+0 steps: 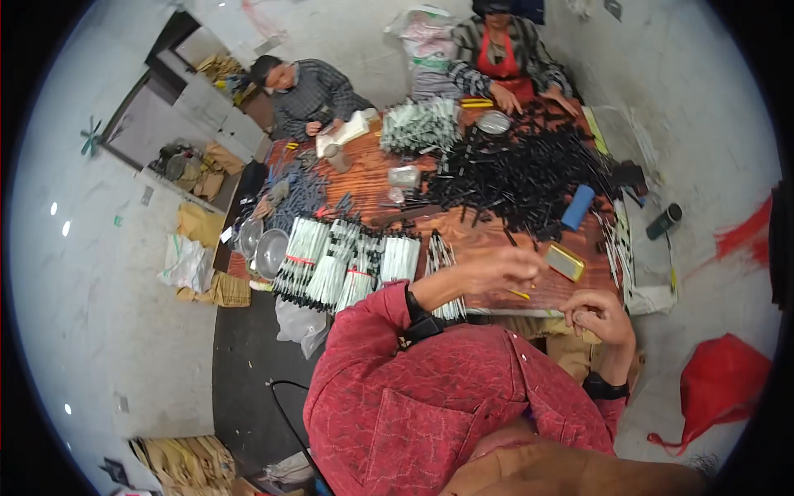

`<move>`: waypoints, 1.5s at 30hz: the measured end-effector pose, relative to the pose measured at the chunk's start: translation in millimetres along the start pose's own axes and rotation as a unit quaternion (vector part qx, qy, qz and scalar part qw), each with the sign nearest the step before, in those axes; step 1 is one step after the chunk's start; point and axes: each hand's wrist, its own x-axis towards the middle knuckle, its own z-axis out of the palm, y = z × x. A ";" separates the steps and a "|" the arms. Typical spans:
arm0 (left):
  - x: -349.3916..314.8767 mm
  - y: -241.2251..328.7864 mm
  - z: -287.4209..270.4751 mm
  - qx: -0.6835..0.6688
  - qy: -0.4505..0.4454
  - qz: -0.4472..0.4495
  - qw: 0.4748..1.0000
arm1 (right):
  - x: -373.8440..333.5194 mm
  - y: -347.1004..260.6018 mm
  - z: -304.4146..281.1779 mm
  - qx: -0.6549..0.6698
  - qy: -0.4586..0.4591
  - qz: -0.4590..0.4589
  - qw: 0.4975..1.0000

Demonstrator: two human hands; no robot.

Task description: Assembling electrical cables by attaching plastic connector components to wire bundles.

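Yellow and rectangular, the box (564, 262) lay on the near right of the table (368, 175), just right of the left hand (504, 269). That hand was loosely curled; whether it gripped anything, I could not tell. The right hand (600, 316), fingers bent, hung by the near edge, its hold equally unclear. Black parts (521, 174) lay heaped beyond.
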 end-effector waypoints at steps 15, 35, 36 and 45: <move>44.8 -109.1 -37.7 0.250 -0.048 -0.203 0.945 | -105.5 212.5 49.8 0.140 0.307 0.264 0.904; 81.8 -150.7 -105.5 0.380 -0.125 -0.228 0.888 | -133.9 278.0 49.1 0.097 0.436 0.361 0.819; 87.2 -152.6 -105.0 0.404 -0.117 -0.222 0.880 | -137.9 287.5 28.1 0.098 0.434 0.362 0.819; 139.0 -172.9 -62.3 0.388 -0.044 -0.199 0.899 | -91.7 276.8 -154.4 -0.268 0.548 0.326 0.722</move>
